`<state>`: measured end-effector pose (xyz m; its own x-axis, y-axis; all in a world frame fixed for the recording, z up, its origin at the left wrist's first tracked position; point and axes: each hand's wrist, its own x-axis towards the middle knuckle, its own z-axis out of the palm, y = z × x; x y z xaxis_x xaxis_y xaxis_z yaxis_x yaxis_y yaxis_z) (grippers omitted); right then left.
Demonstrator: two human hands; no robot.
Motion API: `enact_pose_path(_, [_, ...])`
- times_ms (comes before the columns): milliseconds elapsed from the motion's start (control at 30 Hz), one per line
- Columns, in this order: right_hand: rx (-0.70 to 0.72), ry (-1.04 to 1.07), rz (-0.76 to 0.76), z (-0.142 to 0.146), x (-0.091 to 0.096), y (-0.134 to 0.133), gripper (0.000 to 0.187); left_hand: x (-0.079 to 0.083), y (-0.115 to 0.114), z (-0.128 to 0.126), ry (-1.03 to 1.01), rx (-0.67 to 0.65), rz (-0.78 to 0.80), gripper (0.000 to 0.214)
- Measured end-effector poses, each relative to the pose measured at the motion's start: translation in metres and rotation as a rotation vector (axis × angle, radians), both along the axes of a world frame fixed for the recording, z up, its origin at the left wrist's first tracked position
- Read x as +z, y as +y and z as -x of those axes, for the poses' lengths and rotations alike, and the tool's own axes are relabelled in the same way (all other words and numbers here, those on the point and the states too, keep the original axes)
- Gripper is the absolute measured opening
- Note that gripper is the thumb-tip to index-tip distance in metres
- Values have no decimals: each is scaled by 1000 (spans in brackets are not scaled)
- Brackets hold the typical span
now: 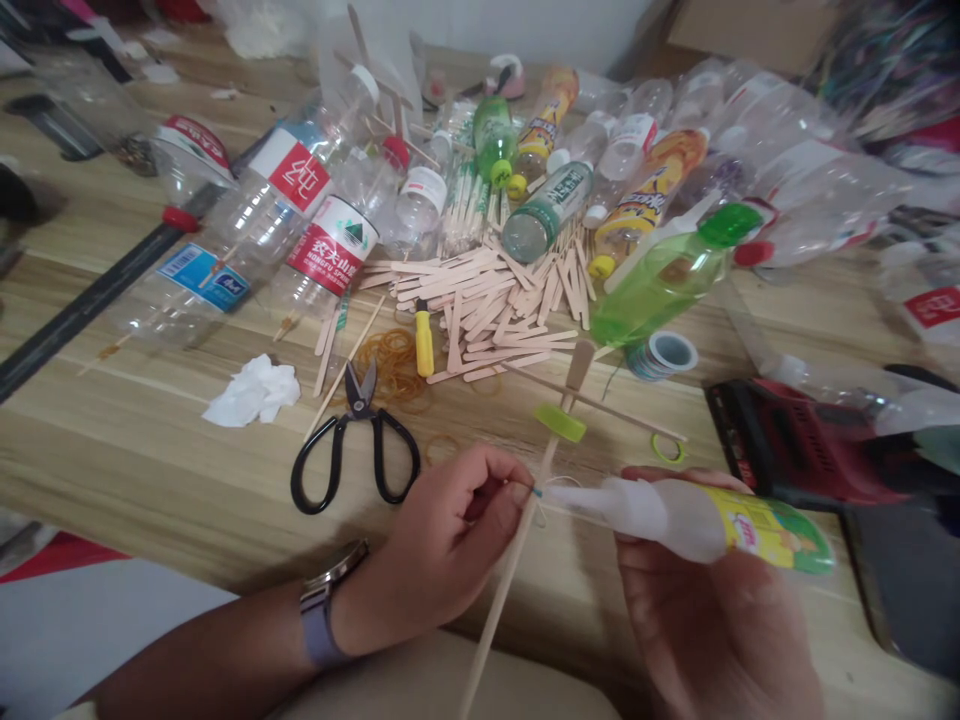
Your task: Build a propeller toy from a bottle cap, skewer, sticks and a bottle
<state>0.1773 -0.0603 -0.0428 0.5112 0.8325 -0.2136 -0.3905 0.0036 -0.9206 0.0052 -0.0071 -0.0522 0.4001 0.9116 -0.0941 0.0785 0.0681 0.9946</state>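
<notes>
Nr edge of the table (82, 440) runs diagonally below the black-handled scissors (397, 455); bare wood L of scissors is the main open room. R of scissors is tight: L hand (450, 530) sits just below-right, R hand (705, 620) farther R, small gap btw them. L thumb + index are pinched closed at the side of a wooden stick (491, 620); can't tell what exactly is btw the tips. R hand's fingers are wrapped rnd a glue bottle (690, 520), nozzle twd L fingertips.

Far R of scissors, a dark flat slab (907, 590), then a red-black device (817, 440), crowd that side. Just L of scissors: crumpled tissue (255, 390). Beyond scissors: rubber bands (390, 365), yellow-handled tool (424, 340), thread spool (667, 355) off R, then a heap of craft sticks (487, 300) blocking the middle. Nongfu Spring bottle (330, 245) back-left, green bottle (652, 280) back-right, more bottles behind.

Stick, R of scissors, is pale, thin, slanting up + away; lime-green strip (559, 423) across it, thinner stick (622, 408) crossing past that. Glue bottle, also R of scissors, is translucent w/ yellow-green label, lying near level.
</notes>
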Motion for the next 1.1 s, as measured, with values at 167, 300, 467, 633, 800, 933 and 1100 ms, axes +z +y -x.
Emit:
enact_pose_path(167, [-16, -68, -23, -3, -1, 1, 39, 0, 1, 0, -1, 14, 18, 19])
enact_pose_path(300, [60, -111, 12, -2, -1, -2, 32, 0, 3, -1, -1, 29, 31, 19])
enact_pose_path(467, [76, -115, -8, 4, 1, 1, 35, -2, 3, -2, 6, 46, 19, 18])
enact_pose_path(633, [75, -110, -58, 4, 0, 2, 30, -1, 2, 0, 105, 80, -111, 14])
enact_pose_path(800, [99, -115, 43, 0, -3, -1, 36, 1, 1, 3, 295, 133, -371, 10])
enact_pose_path(933, [101, -88, 64, -1, -6, -2, 39, 1, 0, 3, 357, 151, -499, 10])
enact_pose_path(1100, [59, -90, 72, 0, -6, -1, 40, 1, 0, 4, 379, 142, -597, 11])
